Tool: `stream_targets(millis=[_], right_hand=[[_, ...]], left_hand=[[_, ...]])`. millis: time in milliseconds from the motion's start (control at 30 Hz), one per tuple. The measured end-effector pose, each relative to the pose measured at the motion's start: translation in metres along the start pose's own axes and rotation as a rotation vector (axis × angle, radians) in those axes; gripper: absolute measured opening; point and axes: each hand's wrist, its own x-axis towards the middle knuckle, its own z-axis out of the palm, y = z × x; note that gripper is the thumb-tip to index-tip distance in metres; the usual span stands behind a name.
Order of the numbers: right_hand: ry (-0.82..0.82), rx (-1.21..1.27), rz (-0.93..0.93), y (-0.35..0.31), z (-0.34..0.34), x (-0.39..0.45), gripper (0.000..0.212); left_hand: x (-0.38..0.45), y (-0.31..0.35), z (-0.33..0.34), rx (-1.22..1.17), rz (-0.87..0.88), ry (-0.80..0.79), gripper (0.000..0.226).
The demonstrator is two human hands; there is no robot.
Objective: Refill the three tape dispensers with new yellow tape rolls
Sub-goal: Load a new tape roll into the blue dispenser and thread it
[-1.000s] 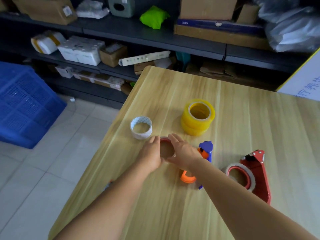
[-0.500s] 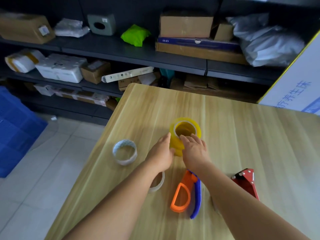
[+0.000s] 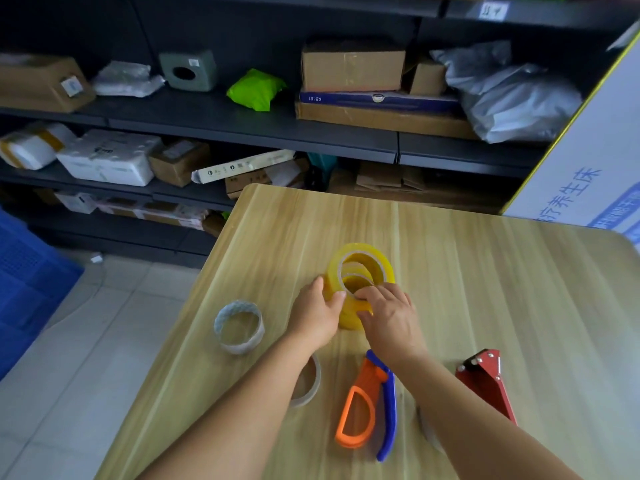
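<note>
L hand (image 3: pixel 317 311) + R hand (image 3: pixel 389 315) grip glossy yellow tape rolls (image 3: pixel 360 271) | stacked rings | wood-grain table (image 3: pixel 485 289)

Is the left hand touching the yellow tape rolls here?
Touching. The head view shows the left hand against the side of the yellow tape rolls, thumb curled over the upper roll's rim, no gap visible.

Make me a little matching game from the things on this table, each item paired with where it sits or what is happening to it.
Things:
1. yellow tape rolls
2. empty white core
3. orange and blue dispenser
4. red dispenser

States:
A. lies between the two forearms
B. stands alone near the table's left edge
C. gripped by both hands
D. lies right of the right forearm

Pairs: 1-C, 2-B, 3-A, 4-D
</note>
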Motion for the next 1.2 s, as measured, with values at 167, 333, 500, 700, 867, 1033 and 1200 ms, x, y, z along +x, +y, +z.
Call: stream_targets(millis=[167, 333, 500, 700, 867, 1033, 1200], right_hand=[[0.129, 0.118, -0.060, 0.001, -0.011, -0.012, 0.032], [0.231, 0.278, -0.015, -0.007, -0.027, -0.033, 0.058], [0.172, 0.532, 0.269, -0.013, -0.051, -0.045, 0.078], [0.109, 0.620, 0.419, -0.016, -0.071, -0.058, 0.047], [0.146, 0.628, 0.452, -0.016, -0.074, -0.071, 0.043], [0.113, 0.654, 0.451, -0.020, -0.077, -0.078, 0.044], [0.062, 0.723, 0.409, -0.043, -0.079, -0.086, 0.064]], left_hand=[[-0.018, 0.008, -0.004, -0.414, -0.059, 0.042, 0.042], [-0.043, 0.007, -0.006, -0.565, 0.032, 0.089, 0.051], [-0.068, 0.003, -0.014, -0.558, 0.156, 0.070, 0.056], [-0.097, -0.001, -0.014, -0.562, 0.202, 0.044, 0.054], [-0.113, 0.001, -0.021, -0.452, 0.285, 0.036, 0.056], [-0.123, 0.000, -0.020, -0.323, 0.334, 0.060, 0.055], [-0.130, 0.000, -0.005, -0.263, 0.351, 0.207, 0.053]])
